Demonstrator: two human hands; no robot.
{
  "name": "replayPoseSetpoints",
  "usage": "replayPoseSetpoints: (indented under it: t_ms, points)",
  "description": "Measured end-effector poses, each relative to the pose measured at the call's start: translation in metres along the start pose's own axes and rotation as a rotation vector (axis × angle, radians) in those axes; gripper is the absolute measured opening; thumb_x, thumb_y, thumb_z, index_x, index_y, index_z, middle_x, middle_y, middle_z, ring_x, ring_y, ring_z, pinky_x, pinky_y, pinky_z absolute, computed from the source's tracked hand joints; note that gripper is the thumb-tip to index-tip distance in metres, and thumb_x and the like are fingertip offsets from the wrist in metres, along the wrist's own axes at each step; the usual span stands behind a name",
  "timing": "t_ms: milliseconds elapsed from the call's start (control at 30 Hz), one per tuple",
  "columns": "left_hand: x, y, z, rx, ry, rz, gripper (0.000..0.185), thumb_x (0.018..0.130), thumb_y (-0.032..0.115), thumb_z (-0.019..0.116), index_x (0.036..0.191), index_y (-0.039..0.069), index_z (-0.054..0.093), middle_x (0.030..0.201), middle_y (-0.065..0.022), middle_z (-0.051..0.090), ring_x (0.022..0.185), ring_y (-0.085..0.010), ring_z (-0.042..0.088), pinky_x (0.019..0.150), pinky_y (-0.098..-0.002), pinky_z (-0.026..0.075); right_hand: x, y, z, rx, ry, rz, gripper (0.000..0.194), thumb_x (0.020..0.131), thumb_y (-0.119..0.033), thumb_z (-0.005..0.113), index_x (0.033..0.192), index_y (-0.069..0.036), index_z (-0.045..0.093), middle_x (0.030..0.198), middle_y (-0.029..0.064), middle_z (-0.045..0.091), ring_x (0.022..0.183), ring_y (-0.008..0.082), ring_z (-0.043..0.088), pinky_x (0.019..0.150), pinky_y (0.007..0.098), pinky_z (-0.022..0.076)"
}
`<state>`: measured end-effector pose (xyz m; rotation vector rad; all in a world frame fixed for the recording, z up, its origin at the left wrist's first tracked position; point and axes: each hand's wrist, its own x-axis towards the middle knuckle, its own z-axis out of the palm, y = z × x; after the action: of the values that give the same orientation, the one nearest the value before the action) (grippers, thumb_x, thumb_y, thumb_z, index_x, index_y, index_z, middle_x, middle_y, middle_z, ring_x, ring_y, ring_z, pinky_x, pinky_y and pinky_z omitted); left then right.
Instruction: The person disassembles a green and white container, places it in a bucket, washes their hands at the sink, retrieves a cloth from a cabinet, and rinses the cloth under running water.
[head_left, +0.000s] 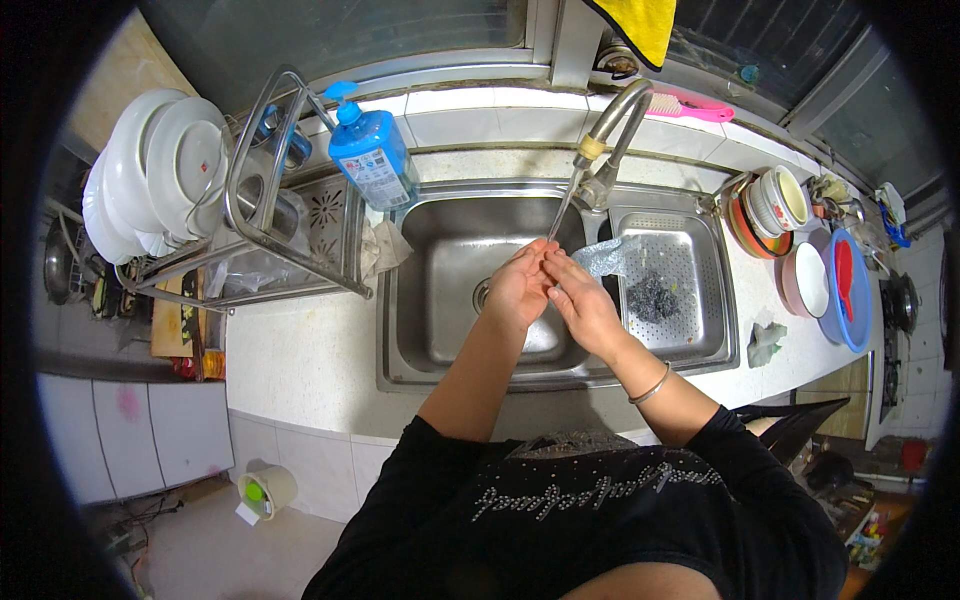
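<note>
Water runs from the metal faucet in a thin stream onto my hands over the large sink basin. My left hand is cupped, palm up. Against it rests my right hand, its fingertips touching the left fingers. I see no object in either hand. A silvery cloth lies over the divider just beyond my right hand. In the smaller perforated basin sits a dark scouring pad. The drain is partly hidden by my left hand and wrist.
Left of the sink stands a metal dish rack with white plates. A blue pump bottle and a beige rag are beside the basin. Bowls, a blue basin and a grey-green rag lie right.
</note>
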<state>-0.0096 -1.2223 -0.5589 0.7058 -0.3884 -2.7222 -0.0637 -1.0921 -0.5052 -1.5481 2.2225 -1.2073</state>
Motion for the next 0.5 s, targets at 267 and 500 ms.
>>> replayPoseSetpoints:
  t_ms: [267, 500]
  points:
    - [0.012, -0.001, 0.014, 0.002, -0.234, 0.023, 0.041, 0.101, 0.039, 0.038, 0.118, 0.005, 0.052, 0.115, -0.0082, 0.059, 0.108, -0.0228, 0.054, 0.097, -0.038, 0.042, 0.022, 0.018, -0.003, 0.115, -0.01, 0.057, 0.046, 0.097, -0.022, 0.048, 0.135, 0.003, 0.044, 0.143, 0.0214, 0.04, 0.136, 0.0348, 0.033, 0.112, 0.0378, 0.0252]
    - [0.057, 0.013, 0.063, 0.082, 0.336, 0.06, 0.067, 0.084, 0.062, 0.056, 0.124, 0.009, 0.05, 0.129, -0.0052, 0.051, 0.121, -0.0216, 0.045, 0.104, -0.0392, 0.034, 0.063, 0.028, -0.002, 0.498, -0.231, 0.031, 0.077, 0.098, -0.054, 0.032, 0.148, 0.002, 0.013, 0.156, 0.018, 0.011, 0.145, 0.0269, 0.009, 0.116, 0.0351, 0.0089]
